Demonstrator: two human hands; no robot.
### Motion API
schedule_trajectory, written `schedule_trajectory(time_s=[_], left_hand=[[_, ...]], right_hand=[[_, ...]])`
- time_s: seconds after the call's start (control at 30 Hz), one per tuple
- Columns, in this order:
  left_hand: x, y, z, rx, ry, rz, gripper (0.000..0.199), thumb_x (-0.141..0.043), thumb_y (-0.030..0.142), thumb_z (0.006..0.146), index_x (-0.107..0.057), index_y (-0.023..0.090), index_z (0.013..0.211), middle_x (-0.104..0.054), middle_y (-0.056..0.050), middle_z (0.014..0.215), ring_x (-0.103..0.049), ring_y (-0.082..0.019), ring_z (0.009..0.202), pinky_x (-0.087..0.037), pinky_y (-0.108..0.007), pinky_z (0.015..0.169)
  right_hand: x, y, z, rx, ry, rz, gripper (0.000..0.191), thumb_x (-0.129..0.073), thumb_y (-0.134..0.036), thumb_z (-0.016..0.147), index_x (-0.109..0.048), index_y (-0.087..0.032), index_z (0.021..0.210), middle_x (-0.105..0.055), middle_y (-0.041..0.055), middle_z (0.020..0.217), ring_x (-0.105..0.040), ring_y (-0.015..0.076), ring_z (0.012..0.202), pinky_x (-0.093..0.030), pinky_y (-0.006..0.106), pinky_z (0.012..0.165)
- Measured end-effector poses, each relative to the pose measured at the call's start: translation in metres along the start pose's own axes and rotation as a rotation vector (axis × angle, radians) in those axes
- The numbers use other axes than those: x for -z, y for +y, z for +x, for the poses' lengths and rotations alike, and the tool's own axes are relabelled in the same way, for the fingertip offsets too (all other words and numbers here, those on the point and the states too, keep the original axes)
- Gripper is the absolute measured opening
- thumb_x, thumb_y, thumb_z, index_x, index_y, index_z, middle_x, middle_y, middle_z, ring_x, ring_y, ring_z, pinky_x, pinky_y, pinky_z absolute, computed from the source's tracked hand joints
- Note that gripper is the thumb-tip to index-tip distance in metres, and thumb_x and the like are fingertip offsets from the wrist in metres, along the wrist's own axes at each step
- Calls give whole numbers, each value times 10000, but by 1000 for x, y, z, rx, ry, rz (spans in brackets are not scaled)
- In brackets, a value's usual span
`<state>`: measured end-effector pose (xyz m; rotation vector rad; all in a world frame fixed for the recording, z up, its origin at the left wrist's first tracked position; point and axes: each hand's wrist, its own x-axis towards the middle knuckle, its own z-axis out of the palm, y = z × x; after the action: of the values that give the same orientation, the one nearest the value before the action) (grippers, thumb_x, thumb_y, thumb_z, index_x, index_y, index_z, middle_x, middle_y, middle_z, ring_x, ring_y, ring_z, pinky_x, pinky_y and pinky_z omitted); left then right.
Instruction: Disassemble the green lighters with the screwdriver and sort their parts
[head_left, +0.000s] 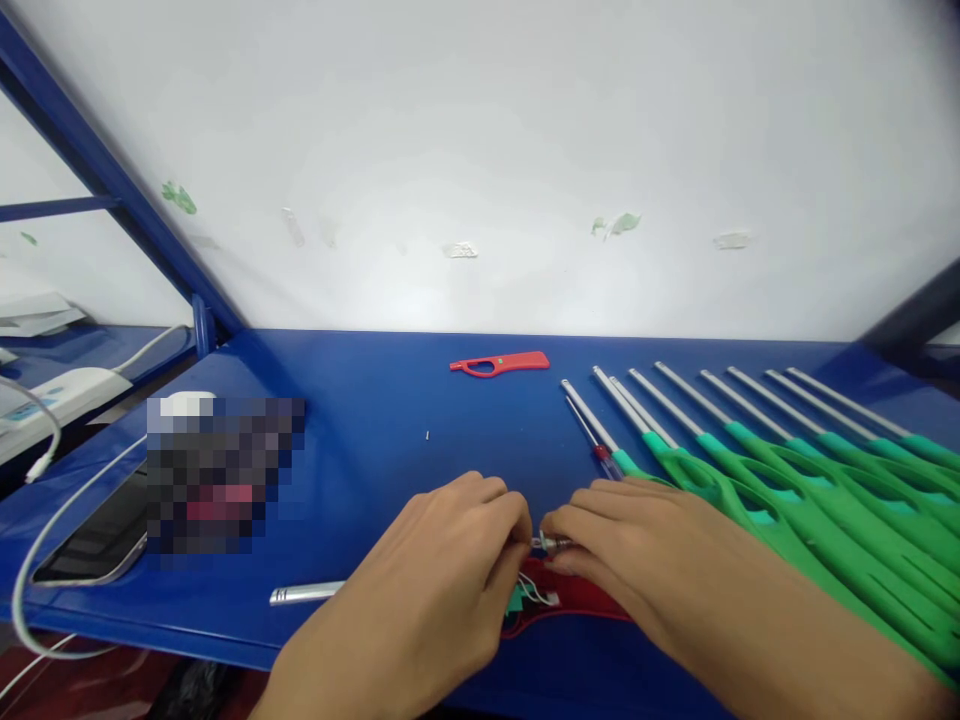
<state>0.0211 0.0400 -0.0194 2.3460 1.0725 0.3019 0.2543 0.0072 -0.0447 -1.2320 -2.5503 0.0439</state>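
Near the front edge of the blue table lies an opened red casing (585, 594), with white wires and a green part (516, 601) inside. My left hand (450, 570) is closed at the casing's left end, over a silver tube (306, 593) that sticks out to the left; what its fingertips pinch is hidden. Beside it, my right hand (637, 550) has its fingers closed on a small metal part (553, 542) just above the casing. The two hands' fingertips nearly meet.
Green lighters (817, 500) with silver tubes lie in a row at the right, beside a screwdriver (602, 455). A red casing half (501, 364) lies farther back. At left are a phone (97, 530), a white cable (71, 490) and a blurred-out area. A white wall stands behind.
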Motion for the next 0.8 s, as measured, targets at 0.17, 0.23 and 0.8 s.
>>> schedule_trajectory(time_s=[0.17,0.23,0.8], left_hand=[[0,1,-1,-3,-3,13,220,-529,126,1078,-604,248,912,-637,28,951,-558,-200,866,-334,-371,742],[-1,0,0,-7,-3,15,215,-531,120,1080,-603,248,922,-635,30,955,-558,-198,870,-335,-372,745],[-1,-3,-3,-2,-19,17,207,-552,126,1090,-611,257,941,-644,34,964,-565,-204,860,-357,-362,757]], right_hand=[[-1,5,-7,-7,-14,19,340,-741,-54,854,-639,-294,1073,-740,-67,1026,-721,181,948,-482,362,911],[-1,5,-6,5,-10,26,342,-754,-76,853,-640,-292,1092,-749,-58,1059,-719,188,953,-479,367,913],[3,0,-5,-9,-15,25,389,-745,20,801,-599,-297,975,-709,-79,929,-680,196,807,-397,362,662]])
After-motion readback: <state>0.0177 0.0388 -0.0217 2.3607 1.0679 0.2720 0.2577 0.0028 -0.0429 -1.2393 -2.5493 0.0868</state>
